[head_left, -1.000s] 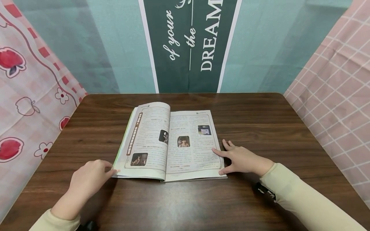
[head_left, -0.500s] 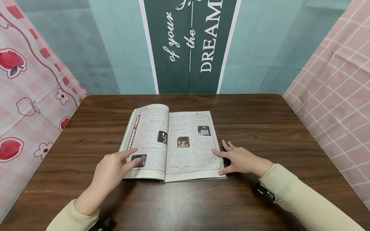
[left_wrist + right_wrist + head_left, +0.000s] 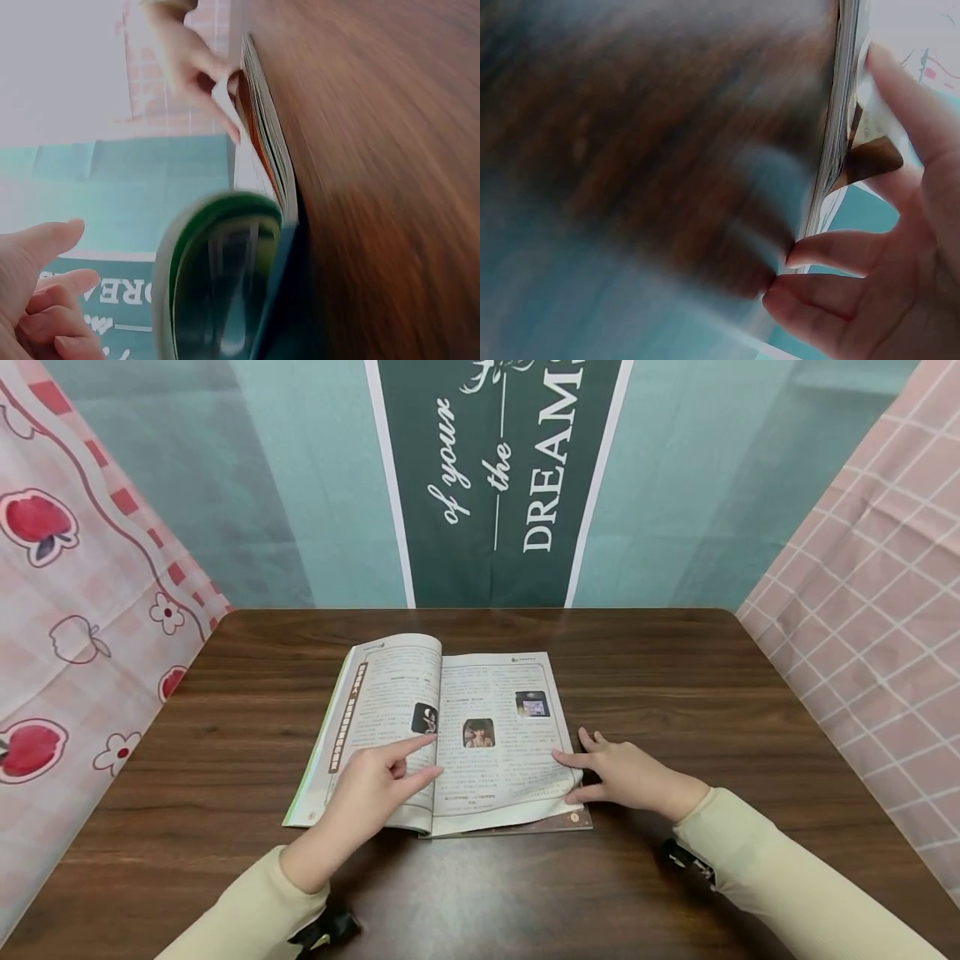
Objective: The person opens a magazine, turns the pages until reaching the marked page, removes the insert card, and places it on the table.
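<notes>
An open magazine [image 3: 378, 693] lies on the table, its left pages arching toward the spine. Over the inner part of the left page is my left hand [image 3: 367, 789], index finger and thumb extended toward the fold, the other fingers bent. In the left wrist view that hand [image 3: 45, 292] holds nothing. My right hand [image 3: 626, 777] is at the lower right edge, pinching the corner of the right page [image 3: 487, 785]. This page bows up, and a brown page [image 3: 555, 822] shows below it. In the right wrist view, two fingertips [image 3: 776, 296] touch the magazine's edge.
The dark wooden table [image 3: 675, 685] extends around the magazine. Behind it hangs a teal cloth [image 3: 300, 485] with white lettering. Patterned cloths flank the table, one with apples [image 3: 33, 752] on the left and a pink checked cloth [image 3: 885, 593] on the right.
My left hand has moved right, from the magazine's left edge to over the fold. The right page's lower corner has lifted, uncovering the brown page. My right hand stays at the same edge.
</notes>
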A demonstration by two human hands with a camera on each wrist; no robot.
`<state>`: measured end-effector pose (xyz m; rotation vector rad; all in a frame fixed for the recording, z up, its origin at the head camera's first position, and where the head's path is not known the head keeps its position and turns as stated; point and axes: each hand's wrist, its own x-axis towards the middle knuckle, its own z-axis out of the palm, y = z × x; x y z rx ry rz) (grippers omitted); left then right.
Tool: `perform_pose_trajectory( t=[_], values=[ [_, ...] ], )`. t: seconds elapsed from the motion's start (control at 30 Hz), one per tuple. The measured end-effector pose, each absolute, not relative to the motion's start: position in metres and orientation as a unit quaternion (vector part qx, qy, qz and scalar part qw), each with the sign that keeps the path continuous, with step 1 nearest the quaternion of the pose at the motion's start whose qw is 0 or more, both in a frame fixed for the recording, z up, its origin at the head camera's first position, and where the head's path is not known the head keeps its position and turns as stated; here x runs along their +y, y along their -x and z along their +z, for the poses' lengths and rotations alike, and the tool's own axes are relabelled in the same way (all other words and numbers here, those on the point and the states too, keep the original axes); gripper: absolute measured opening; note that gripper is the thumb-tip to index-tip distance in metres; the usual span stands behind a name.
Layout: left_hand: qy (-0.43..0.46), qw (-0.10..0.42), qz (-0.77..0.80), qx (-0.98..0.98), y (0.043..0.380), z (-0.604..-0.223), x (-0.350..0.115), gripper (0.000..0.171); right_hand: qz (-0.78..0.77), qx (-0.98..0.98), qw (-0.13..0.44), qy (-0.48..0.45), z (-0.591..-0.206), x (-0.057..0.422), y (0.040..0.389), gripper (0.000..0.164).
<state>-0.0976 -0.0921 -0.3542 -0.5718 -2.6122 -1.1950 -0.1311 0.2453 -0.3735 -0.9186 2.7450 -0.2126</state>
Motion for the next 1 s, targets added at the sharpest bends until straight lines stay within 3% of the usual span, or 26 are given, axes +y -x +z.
perform_pose_trajectory(
  t=[0.1,0.17,0.37,0.5,0.77,1.0],
  values=[
    [0.2,0.085,-0.411,-0.885,0.097,-0.354,-0.082,0.033,-0.058,0.938,0.096,0.328,-0.373,0.244,0.132,0.043],
    [0.2,0.07,-0.413,-0.885,0.097,-0.353,-0.077,0.032,-0.044,0.938,0.086,0.333,-0.373,0.244,0.133,0.037],
    [0.21,0.054,-0.41,-0.886,0.099,-0.352,-0.059,0.03,-0.049,0.939,0.084,0.329,-0.372,0.245,0.135,0.033],
    [0.239,0.067,-0.413,-0.876,0.102,-0.353,-0.039,0.028,-0.074,0.941,0.106,0.314,-0.371,0.244,0.139,0.031],
    [0.257,0.031,-0.395,-0.882,0.106,-0.351,0.008,0.028,-0.082,0.945,0.143,0.284,-0.365,0.238,0.143,0.03],
    [0.282,0.077,-0.282,-0.914,0.108,-0.354,0.039,0.025,-0.071,0.946,0.101,0.298,-0.367,0.237,0.14,0.024]
  ],
)
